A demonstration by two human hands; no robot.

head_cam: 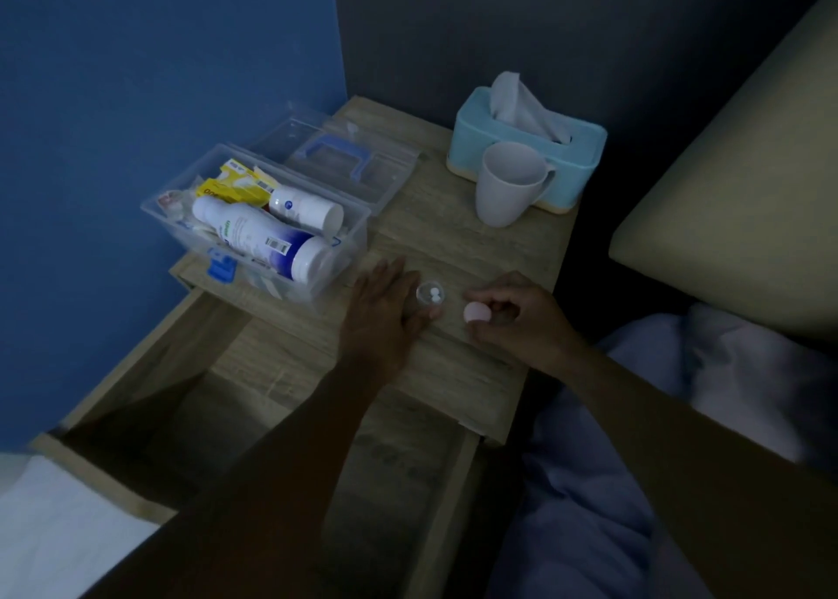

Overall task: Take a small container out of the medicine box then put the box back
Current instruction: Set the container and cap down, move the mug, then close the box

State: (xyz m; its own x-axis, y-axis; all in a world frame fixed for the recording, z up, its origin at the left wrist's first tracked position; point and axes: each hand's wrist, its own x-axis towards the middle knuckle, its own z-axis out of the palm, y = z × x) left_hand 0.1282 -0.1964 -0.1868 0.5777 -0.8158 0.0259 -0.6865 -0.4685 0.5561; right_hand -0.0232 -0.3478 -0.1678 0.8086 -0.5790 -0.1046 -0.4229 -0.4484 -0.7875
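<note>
A clear medicine box (158, 211) stands open on the wooden nightstand (476, 258), holding white bottles and yellow packets. Its clear lid (344, 163) with a blue handle lies behind it. A small clear round container (431, 297) with two white pills in it sits uncapped on the nightstand. My left hand (385, 315) lies beside it, thumb and forefinger touching its sides. To the right, my right hand (512, 315) pinches the container's small pink cap (476, 314) just above the tabletop.
A white mug (508, 186) stands in front of a light blue tissue box (576, 158) at the back right. The nightstand drawer (181, 372) is pulled open below the box. A bed with pale bedding (680, 394) lies on the right.
</note>
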